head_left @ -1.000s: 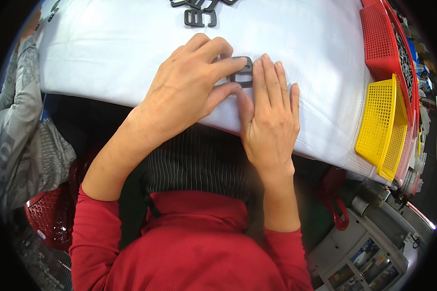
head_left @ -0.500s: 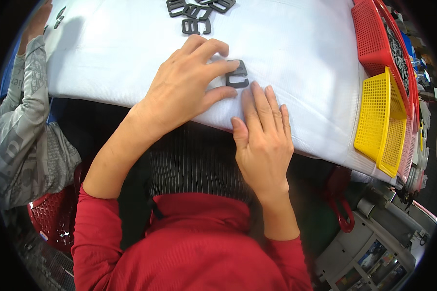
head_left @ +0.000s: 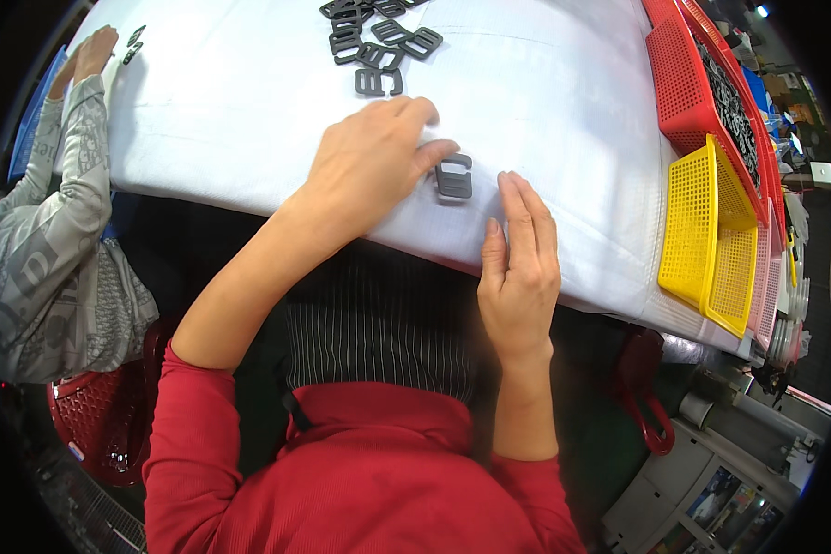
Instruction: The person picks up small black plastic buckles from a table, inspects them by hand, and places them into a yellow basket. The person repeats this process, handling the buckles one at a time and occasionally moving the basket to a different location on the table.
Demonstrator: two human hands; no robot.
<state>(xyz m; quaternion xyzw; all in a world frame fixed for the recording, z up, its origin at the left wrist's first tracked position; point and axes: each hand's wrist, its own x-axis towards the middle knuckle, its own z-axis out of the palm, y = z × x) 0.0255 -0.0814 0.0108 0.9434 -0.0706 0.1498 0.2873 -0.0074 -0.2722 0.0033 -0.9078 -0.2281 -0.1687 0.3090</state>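
Where the white tabletop (head_left: 249, 120) meets its near edge: left hand (head_left: 374, 157) thumb touching a dark buckle (head_left: 453, 176), unclamped; right hand (head_left: 519, 268) flat, fingers together, holding nothing.

Left hand (head_left: 374, 166) palm down, fingers curled, thumb extended. Right hand (head_left: 519, 263) flat, fingers straight, together. Both forearms bare.

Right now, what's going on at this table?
A person in a red top sits at a table covered with white cloth. Their left hand rests by a dark plastic buckle, thumb at its edge; the right hand lies flat just beside it. More buckles are piled farther back, with yellow and red baskets to the right.
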